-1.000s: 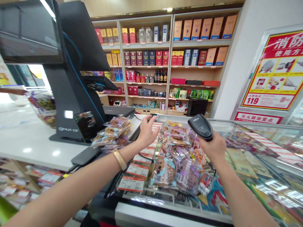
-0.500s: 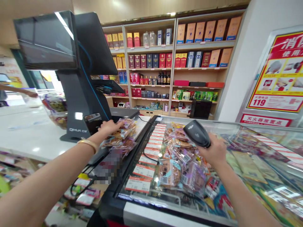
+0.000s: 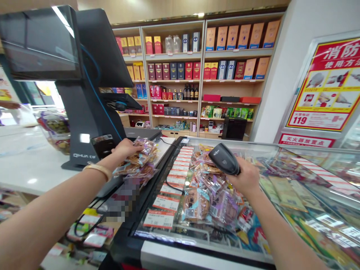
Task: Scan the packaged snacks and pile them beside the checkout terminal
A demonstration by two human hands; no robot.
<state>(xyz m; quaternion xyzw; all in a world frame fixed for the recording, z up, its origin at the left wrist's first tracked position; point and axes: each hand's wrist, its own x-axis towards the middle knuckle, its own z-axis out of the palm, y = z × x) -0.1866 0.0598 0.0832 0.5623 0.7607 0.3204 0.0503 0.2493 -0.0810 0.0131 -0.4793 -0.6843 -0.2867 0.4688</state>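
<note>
My right hand [image 3: 245, 179] grips a black barcode scanner [image 3: 224, 159], held over a heap of clear-wrapped snack packets [image 3: 209, 187] on the glass counter [image 3: 284, 153]. My left hand [image 3: 125, 148], with a gold bracelet on the wrist, rests on a smaller pile of snack packets [image 3: 139, 161] beside the base of the black checkout terminal [image 3: 84, 112]. Its fingers lie on the topmost packet; whether they grip it is unclear.
The terminal's screen [image 3: 39, 41] stands at upper left on a white counter [image 3: 30, 168]. Price tags [image 3: 174, 180] line the glass case's left edge. Shelves of boxed goods [image 3: 197, 71] fill the back wall. A red fire-safety poster [image 3: 326, 86] hangs at right.
My left hand moved from above the glass counter leftward onto the smaller packet pile. My right hand lowered the scanner slightly toward the heap.
</note>
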